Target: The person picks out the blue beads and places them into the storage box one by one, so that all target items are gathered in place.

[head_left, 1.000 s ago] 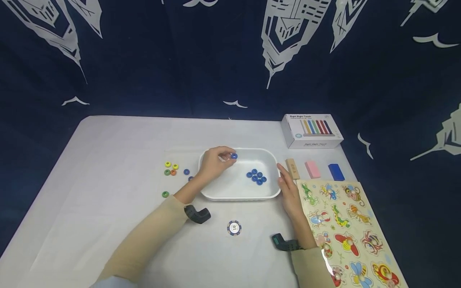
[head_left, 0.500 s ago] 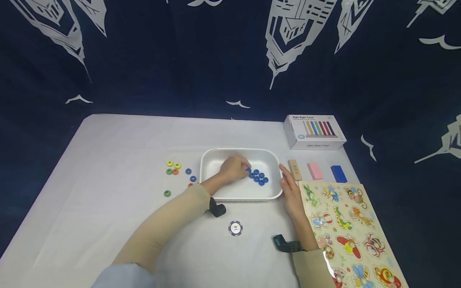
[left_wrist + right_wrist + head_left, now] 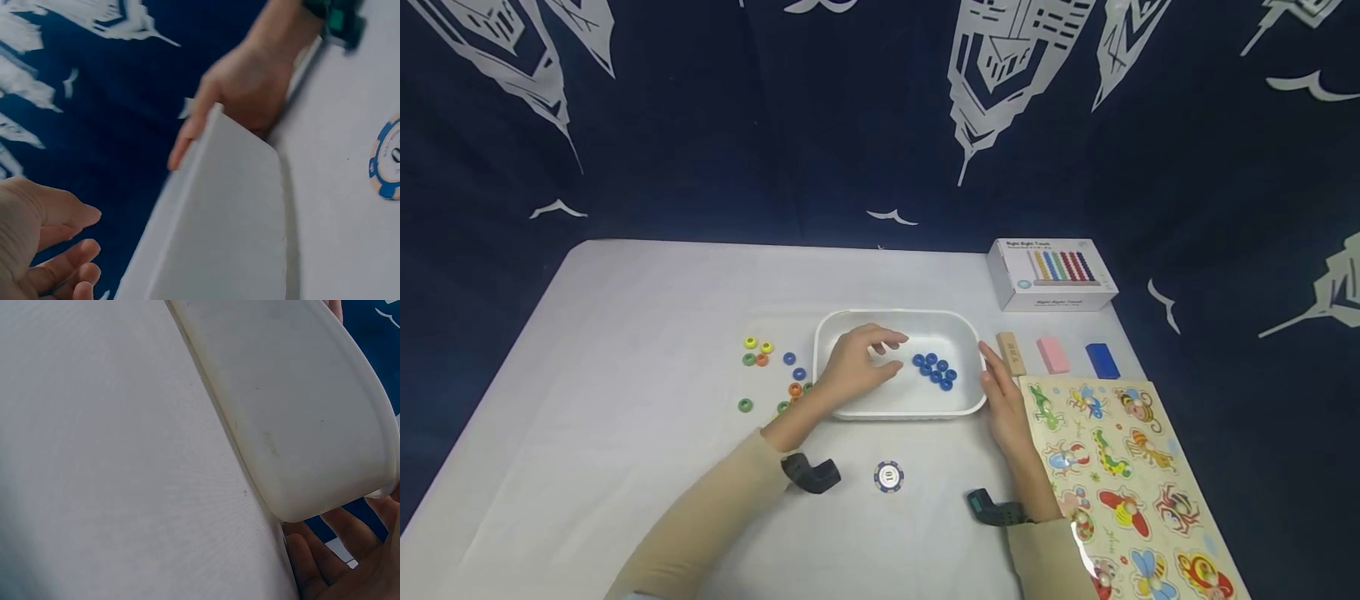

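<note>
Over the left half of the white tray (image 3: 880, 410), my left hand (image 3: 853, 367) hovers with thumb and fingers spread apart and nothing between them. Several blue beads (image 3: 936, 376) lie clustered in the tray's right half, just beyond those fingertips. My right hand (image 3: 1006, 404) rests against the tray's right end, its fairly straight fingers along the outside of the rim. In the left wrist view, the left hand (image 3: 47, 240) shows empty; the tray's side wall (image 3: 231, 206) hides the beads. Several loose beads, including a blue bead (image 3: 789, 358) and a yellow bead (image 3: 750, 342), lie left of the tray.
A poker chip (image 3: 889, 477) lies in front of the tray. To the right are a wooden block (image 3: 1011, 354), a pink block (image 3: 1052, 355), a blue block (image 3: 1102, 361) and an insect picture board (image 3: 1138, 467). A white box (image 3: 1052, 275) stands at the back right.
My left hand carried a blue bead rightward into the tray, set it by the other blue beads, let go and drew back left with fingers parted. The right hand stayed at the tray.
</note>
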Motion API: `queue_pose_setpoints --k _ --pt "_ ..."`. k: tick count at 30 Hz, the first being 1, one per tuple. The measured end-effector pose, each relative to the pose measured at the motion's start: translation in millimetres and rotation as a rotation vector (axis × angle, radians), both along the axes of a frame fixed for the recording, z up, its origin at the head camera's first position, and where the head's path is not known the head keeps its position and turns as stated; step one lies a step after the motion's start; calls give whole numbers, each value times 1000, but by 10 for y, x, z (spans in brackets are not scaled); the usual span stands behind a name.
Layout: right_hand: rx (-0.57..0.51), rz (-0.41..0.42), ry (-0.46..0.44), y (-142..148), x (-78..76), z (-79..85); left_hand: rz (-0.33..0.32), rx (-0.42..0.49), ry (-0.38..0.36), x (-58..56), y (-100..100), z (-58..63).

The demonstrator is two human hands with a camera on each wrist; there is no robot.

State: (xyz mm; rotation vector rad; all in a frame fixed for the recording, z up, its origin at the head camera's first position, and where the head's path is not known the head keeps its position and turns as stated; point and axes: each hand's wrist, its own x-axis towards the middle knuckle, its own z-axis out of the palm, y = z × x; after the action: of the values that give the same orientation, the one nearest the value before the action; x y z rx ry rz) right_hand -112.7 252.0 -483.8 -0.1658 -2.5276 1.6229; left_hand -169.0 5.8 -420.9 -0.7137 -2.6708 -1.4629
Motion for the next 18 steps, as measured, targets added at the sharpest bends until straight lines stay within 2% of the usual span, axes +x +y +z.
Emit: queue_pose_setpoints --k 3,6,10,13,15,18 --pt "8 -3 2 -6 -1 -10 67 115 74 154 -304 38" --pt "14 -3 0 -13 2 2 169 209 89 221 -644 -27" --pt "6 2 -8 -13 10 17 339 279 85 199 -1050 -187" --pt "-9 6 -12 -6 8 21 450 264 62 154 -1260 -273" --pt "-22 11 -10 3 3 20 491 255 53 123 -1340 -311" --pt "-30 13 -5 8 -3 7 514 246 56 67 -1389 -376"
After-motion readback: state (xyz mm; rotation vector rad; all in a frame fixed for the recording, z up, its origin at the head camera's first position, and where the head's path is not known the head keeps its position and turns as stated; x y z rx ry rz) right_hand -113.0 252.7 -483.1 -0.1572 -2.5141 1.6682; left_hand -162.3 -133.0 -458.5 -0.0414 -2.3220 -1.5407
